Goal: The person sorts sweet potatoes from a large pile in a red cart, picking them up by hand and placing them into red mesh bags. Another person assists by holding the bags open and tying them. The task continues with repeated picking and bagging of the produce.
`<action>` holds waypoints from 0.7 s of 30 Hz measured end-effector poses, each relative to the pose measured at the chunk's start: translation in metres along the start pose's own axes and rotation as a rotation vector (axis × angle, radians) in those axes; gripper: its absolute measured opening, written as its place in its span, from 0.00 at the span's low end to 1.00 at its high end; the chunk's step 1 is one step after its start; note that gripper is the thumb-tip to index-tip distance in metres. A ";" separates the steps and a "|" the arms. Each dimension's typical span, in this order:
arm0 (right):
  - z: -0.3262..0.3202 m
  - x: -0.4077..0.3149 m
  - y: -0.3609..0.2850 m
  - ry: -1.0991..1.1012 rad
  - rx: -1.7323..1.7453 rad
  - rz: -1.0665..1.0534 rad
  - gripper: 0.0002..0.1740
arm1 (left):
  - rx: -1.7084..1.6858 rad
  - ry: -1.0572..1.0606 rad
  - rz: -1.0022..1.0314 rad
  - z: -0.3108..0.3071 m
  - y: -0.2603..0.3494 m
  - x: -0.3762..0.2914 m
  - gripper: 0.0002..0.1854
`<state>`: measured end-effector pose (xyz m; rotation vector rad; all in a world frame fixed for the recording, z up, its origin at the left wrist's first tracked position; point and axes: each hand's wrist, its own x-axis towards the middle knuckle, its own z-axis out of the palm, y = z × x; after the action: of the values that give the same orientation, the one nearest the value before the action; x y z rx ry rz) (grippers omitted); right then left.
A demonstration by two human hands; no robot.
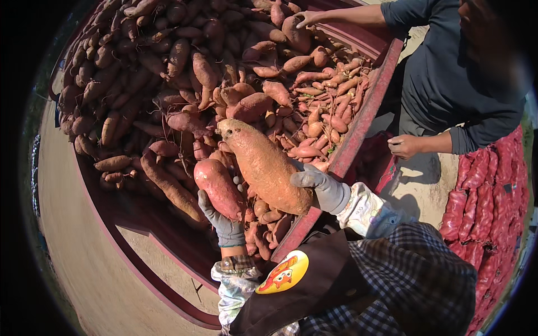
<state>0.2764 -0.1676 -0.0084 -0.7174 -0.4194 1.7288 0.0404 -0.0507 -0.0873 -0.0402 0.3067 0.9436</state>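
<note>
My left hand (pixel 224 224), in a grey work glove, holds a reddish sweet potato (pixel 216 185) from below and behind. A much larger orange-tan sweet potato (pixel 265 168) is gripped by my right hand (pixel 323 187), its gloved thumb on the near side and the other fingers partly hidden behind. The two roots are side by side above the pile. Beneath them a heap of sweet potatoes (pixel 180 59) fills much of a red metal truck bed, with smaller roots (pixel 332 122) gathered near its edge.
The red bed's edge (pixel 365 113) runs diagonally in front of me. Across it a person in a dark shirt (pixel 445 80) rests one hand on a large sweet potato (pixel 296 35). Filled red mesh sacks (pixel 483 214) stand at the right. Bare ground (pixel 63 201) lies at the left.
</note>
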 end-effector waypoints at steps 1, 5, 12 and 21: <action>0.005 -0.033 -0.004 0.022 0.082 -0.083 0.47 | -0.012 -0.082 -0.095 0.007 -0.004 -0.008 0.41; -0.031 -0.143 0.021 0.380 0.239 -0.264 0.45 | 0.220 0.007 -0.086 0.018 -0.018 -0.024 0.43; -0.168 -0.207 0.066 0.995 0.463 -0.596 0.34 | 0.395 -0.041 -0.197 0.049 -0.081 -0.031 0.40; -0.076 -0.178 0.065 0.422 0.429 -0.590 0.40 | 1.661 -0.684 -0.189 0.094 -0.191 -0.058 0.37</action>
<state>0.3058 -0.3630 -0.0618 -0.5502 0.0430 1.0231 0.1845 -0.1931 -0.0005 1.7007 0.3538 0.2451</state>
